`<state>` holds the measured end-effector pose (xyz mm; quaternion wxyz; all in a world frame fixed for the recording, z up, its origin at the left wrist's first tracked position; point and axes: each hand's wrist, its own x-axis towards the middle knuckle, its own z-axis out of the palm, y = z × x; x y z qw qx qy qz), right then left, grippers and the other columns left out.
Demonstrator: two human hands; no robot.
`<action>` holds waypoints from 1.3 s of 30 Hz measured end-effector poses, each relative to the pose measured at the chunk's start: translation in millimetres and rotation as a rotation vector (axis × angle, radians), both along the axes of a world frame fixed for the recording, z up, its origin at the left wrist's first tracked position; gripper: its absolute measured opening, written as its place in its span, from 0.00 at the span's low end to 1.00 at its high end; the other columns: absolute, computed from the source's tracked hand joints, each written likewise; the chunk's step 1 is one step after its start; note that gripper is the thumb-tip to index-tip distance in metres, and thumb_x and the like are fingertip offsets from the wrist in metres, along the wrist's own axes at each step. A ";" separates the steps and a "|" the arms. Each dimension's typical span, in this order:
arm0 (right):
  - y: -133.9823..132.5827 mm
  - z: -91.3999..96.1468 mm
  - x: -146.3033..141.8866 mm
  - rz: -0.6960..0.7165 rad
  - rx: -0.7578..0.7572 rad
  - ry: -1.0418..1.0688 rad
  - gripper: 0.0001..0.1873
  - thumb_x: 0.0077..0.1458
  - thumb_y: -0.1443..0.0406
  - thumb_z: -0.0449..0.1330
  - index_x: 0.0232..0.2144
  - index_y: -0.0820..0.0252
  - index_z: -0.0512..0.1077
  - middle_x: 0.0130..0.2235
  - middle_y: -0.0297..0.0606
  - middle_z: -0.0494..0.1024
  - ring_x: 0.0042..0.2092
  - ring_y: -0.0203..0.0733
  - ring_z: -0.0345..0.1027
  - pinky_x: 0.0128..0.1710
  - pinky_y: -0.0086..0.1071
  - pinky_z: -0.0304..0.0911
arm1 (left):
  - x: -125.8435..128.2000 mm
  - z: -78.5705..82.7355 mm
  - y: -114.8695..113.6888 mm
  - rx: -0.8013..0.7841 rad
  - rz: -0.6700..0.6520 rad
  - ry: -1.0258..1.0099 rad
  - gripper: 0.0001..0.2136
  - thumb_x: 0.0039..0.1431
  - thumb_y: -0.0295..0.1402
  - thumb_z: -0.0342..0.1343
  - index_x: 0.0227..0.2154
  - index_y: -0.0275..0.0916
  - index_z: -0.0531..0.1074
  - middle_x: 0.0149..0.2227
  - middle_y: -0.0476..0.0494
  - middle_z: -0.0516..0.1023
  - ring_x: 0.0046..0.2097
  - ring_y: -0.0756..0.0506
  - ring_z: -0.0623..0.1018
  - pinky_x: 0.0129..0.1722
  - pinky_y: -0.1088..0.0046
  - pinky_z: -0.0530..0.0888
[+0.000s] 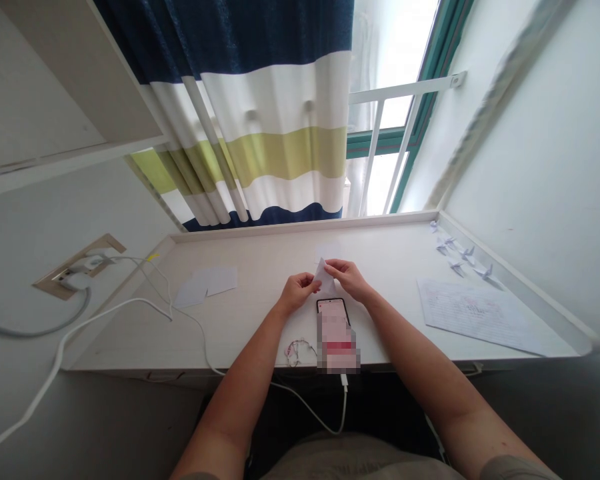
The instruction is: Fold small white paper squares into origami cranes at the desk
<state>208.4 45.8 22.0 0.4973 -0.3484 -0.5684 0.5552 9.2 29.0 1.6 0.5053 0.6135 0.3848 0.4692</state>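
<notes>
Pale and narrow, the surface (260,313) runs under a window with a striped curtain (280,153). Both hands meet above it: the left hand (297,291) and the right hand (349,277) each pinch an edge of a small white paper (324,276), held just above the top of a phone (336,333). Its fold lines are too small to make out. The phone's screen is blurred and unreadable. Tiny folded paper figures (460,257) sit in the far right corner, near a handwritten sheet (475,313) whose text is illegible. Blank paper squares (207,283) lie to the left.
</notes>
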 end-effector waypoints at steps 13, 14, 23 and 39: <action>8.1 0.7 1.3 -0.091 -0.001 0.022 0.27 0.49 0.41 0.71 0.36 0.57 0.84 0.34 0.39 0.84 0.35 0.42 0.73 0.37 0.37 0.67 | 2.2 -3.7 1.4 0.073 0.056 0.090 0.18 0.55 0.50 0.69 0.31 0.37 0.81 0.27 0.45 0.81 0.30 0.47 0.78 0.34 0.70 0.74; 8.6 0.8 1.3 -0.098 0.008 0.009 0.27 0.50 0.41 0.71 0.36 0.58 0.84 0.34 0.39 0.83 0.35 0.42 0.72 0.37 0.37 0.67 | 2.4 -4.0 1.4 0.079 0.059 0.106 0.18 0.56 0.50 0.69 0.31 0.37 0.81 0.27 0.45 0.82 0.30 0.47 0.78 0.34 0.70 0.74; 14.3 -4.6 -2.8 -0.263 0.079 -0.012 0.27 0.50 0.39 0.69 0.32 0.57 0.80 0.32 0.38 0.80 0.34 0.42 0.69 0.33 0.36 0.67 | 3.7 -2.5 3.7 0.104 0.114 0.141 0.20 0.59 0.53 0.65 0.32 0.38 0.81 0.27 0.45 0.81 0.30 0.47 0.78 0.34 0.70 0.75; 10.2 5.4 0.0 -0.313 0.137 0.010 0.24 0.49 0.43 0.71 0.26 0.57 0.79 0.27 0.37 0.78 0.31 0.41 0.67 0.35 0.39 0.67 | 4.8 -0.1 2.4 0.077 0.128 0.133 0.19 0.57 0.51 0.67 0.32 0.37 0.82 0.28 0.43 0.82 0.31 0.45 0.80 0.35 0.69 0.76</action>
